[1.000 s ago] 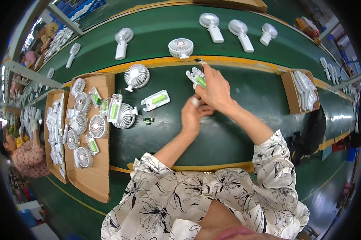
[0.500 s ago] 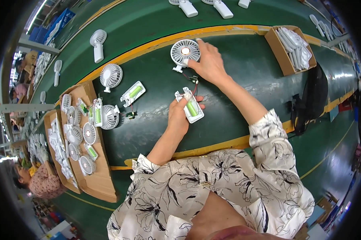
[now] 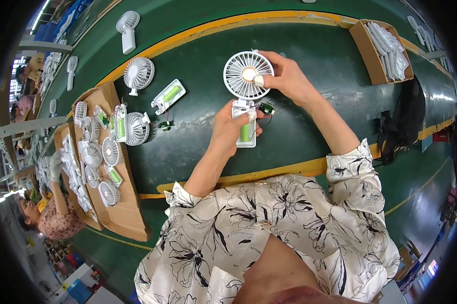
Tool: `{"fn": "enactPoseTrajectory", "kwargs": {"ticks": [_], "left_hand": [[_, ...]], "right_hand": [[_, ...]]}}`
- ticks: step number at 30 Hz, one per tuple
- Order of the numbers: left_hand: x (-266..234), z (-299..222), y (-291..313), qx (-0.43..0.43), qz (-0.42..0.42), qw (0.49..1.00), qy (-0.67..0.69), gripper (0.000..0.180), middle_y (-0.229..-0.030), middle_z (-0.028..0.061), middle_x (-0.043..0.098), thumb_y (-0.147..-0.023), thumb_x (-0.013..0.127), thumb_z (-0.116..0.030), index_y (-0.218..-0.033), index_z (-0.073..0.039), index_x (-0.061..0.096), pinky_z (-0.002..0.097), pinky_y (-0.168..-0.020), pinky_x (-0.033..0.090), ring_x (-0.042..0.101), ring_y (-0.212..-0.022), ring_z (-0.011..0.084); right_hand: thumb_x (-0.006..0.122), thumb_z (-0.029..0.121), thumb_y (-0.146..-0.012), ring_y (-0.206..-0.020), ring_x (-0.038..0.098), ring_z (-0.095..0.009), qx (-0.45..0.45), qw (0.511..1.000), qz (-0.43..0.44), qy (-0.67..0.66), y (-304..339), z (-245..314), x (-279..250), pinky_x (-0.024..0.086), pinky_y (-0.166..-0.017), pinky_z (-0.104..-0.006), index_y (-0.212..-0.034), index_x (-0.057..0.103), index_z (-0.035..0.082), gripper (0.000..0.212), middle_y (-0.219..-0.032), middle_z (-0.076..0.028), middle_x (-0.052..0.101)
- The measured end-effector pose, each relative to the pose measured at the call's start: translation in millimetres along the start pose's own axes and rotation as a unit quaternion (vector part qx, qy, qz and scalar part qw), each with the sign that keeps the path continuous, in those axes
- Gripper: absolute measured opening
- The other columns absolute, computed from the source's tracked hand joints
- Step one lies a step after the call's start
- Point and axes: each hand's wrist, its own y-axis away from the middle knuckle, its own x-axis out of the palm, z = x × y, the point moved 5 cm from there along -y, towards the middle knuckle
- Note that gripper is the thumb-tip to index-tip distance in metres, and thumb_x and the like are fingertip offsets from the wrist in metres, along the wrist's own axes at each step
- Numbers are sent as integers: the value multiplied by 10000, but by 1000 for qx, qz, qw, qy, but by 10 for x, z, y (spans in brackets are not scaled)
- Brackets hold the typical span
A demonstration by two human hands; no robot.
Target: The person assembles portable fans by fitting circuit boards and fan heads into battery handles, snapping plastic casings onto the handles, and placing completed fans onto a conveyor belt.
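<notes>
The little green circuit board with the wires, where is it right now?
In the head view the circuit board hangs just right of the fan handle held by the left hand, below the right hand gripping the fan head.

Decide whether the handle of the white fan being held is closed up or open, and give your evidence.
Open. The handle in the left hand shows its green battery uncovered, and a small circuit board hangs out on wires.

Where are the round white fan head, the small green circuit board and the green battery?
Round white fan head (image 3: pixel 248 74), head view, on its grille.
Small green circuit board (image 3: pixel 267 108), head view, its middle.
Green battery (image 3: pixel 245 133), head view, its side.
</notes>
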Motion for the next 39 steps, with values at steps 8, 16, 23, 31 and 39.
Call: {"fn": "enactPoseTrajectory", "kwargs": {"ticks": [8, 16, 23, 31, 39], "left_hand": [[11, -24, 6, 39, 20, 997, -63, 203, -826, 146, 618, -813, 501, -51, -1005, 9, 483, 284, -554, 515, 601, -595, 185], [46, -129, 61, 77, -15, 989, -126, 159, -715, 121, 609, -858, 489, -107, -945, 20, 526, 275, -472, 491, 584, -528, 157], [-57, -273, -24, 35, 1, 997, 76, 272, -680, 110, 572, -834, 546, -269, -903, -8, 519, 301, -449, 481, 558, -492, 191], [87, 56, -38, -52, -5, 997, 49, 121, -696, 101, 584, -847, 486, -104, -885, 8, 513, 295, -418, 490, 581, -493, 191], [92, 50, -8, -31, -2, 999, 39, 153, -711, 95, 580, -853, 489, -141, -894, 6, 509, 289, -437, 507, 588, -506, 190]], "right_hand": [[707, 115, -690, -1019, 503, -150, 4, 999, 36, 1, 63, 19, -54, 402, -891, -282, -1228, 407, -28, 632, -1126, -74, 524], [674, 131, -730, -1040, 492, -148, -35, 998, 37, -32, 97, 101, 8, 400, -891, -288, -1253, 384, -6, 614, -1143, -85, 509], [630, 41, -632, -921, 517, -293, -295, 872, -94, 378, 521, 195, 86, 403, -812, -364, -901, 572, 10, 277, -1001, -115, 532], [613, -23, -614, -922, 530, -275, -403, 825, -72, 390, 532, 414, 516, 394, -821, -401, -735, 547, 2, 139, -941, -96, 562], [592, -9, -616, -877, 508, -238, -367, 835, -14, 410, 516, 441, 549, 369, -829, -391, -723, 552, 32, 122, -875, -56, 535]]}}
